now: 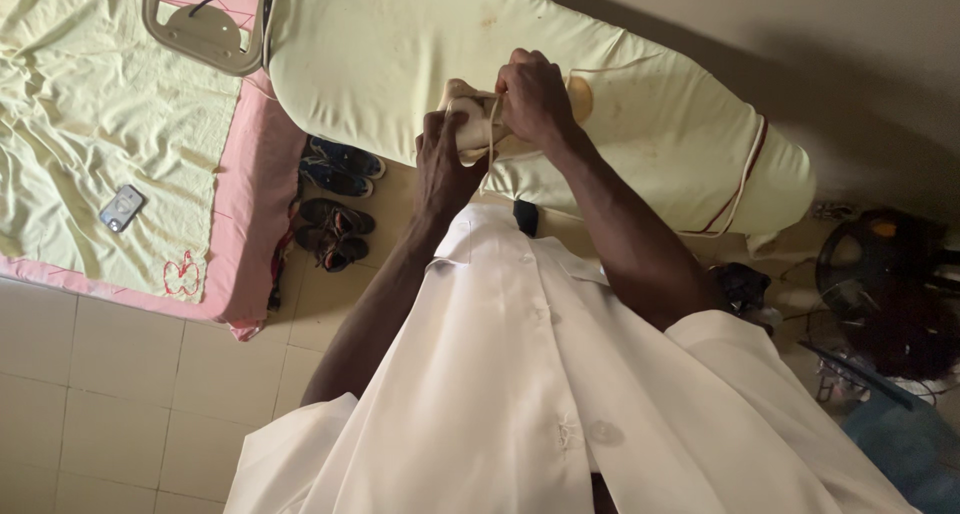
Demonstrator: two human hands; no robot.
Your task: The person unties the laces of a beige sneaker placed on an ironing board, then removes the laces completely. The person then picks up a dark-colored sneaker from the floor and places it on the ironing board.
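Both hands busy with small cream cloth (472,124) on ironing board (640,104) – left hand (440,164) gripping it from below, right hand (535,99) clenched on top edge, thin cord hanging between them. Looks like folding or tucking step, mid-way. Next move probably needs firm pinch, steady pull. Shoes (335,199) on floor just left of left hand, phone (122,208) on bed further left.

Left hand (443,164) and right hand (535,99) closed together on small cream cloth piece (472,119), held over pale yellow ironing board (400,54). White shirt (520,374) seen at 6 o'clock. Phone (121,208) laid on yellow bedsheet (90,104) at 9 o'clock. Shoes (335,209) placed on floor between bed and person.
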